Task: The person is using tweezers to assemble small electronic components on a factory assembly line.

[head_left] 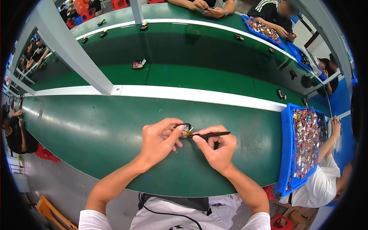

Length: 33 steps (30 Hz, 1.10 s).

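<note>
— Hands first: what has each got?

— Left hand (158, 140) is pinched shut on a small black part (186, 129) with a gold patch, thumb and forefinger closed around it, just below the middle of the frame and just above the green counter (96, 134). Right hand (217, 150) is curled tight around a thin black tool (210, 134), whose tip touches the part.

— Where is the risk?

— In that tip, I think. The part is tiny and held by its edges only; a push off-centre could twist it out of the pinch and drop it on the counter. A slip could also send the tool into the left fingertips.

— Anything near?

— A blue tray (285, 153) of mixed small parts at the right edge, beside another person's arm, well apart from both hands.
</note>
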Each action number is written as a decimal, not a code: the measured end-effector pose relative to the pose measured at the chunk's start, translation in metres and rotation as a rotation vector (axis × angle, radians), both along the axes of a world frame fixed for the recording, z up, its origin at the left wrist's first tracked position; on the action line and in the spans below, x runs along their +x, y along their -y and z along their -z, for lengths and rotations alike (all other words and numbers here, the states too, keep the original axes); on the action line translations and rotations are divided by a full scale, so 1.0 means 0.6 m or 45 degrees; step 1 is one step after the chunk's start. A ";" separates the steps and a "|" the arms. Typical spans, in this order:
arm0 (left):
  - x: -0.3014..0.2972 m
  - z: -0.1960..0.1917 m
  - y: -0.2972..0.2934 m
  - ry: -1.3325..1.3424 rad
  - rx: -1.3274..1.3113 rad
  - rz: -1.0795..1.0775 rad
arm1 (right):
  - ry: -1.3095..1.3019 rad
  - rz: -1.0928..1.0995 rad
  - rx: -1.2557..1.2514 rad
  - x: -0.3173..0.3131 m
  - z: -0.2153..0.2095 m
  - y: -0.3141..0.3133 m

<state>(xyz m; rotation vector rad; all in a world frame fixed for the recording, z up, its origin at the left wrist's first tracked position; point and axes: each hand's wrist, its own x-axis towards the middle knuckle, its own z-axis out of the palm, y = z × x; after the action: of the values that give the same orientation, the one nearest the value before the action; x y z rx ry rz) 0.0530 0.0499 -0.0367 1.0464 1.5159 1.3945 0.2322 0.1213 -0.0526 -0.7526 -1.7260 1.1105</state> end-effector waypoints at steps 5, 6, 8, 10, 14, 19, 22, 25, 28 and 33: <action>0.004 0.003 0.000 -0.047 0.063 -0.023 | -0.017 0.029 -0.068 0.002 0.003 -0.001; 0.003 0.003 0.001 -0.044 0.059 -0.026 | -0.014 0.026 -0.072 0.002 0.003 -0.001; 0.002 0.000 0.000 -0.032 0.035 -0.014 | -0.001 0.032 -0.052 0.003 0.000 -0.001; 0.002 0.001 0.000 -0.027 0.032 -0.014 | 0.034 0.018 -0.067 0.005 0.001 -0.003; 0.002 0.003 0.003 -0.043 0.026 -0.005 | 0.049 -0.016 -0.145 0.005 0.003 -0.004; 0.005 0.009 0.003 -0.018 0.073 0.029 | -0.063 -0.069 -0.354 0.004 -0.010 -0.006; 0.005 0.009 0.005 -0.027 0.080 0.042 | -0.080 -0.113 -0.415 0.006 -0.011 -0.008; 0.004 0.009 0.006 -0.035 0.081 0.050 | -0.091 -0.127 -0.459 0.005 -0.011 -0.008; 0.005 0.011 0.006 -0.035 0.094 0.055 | -0.100 -0.134 -0.506 0.006 -0.012 -0.009; 0.003 0.013 0.006 -0.045 0.115 0.063 | -0.187 -0.142 -0.620 0.003 -0.014 -0.007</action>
<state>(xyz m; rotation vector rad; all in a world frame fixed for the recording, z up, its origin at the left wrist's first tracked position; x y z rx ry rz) 0.0550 0.0463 -0.0444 1.1616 1.4541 1.4280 0.2339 0.1253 -0.0443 -0.8479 -1.3996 1.6526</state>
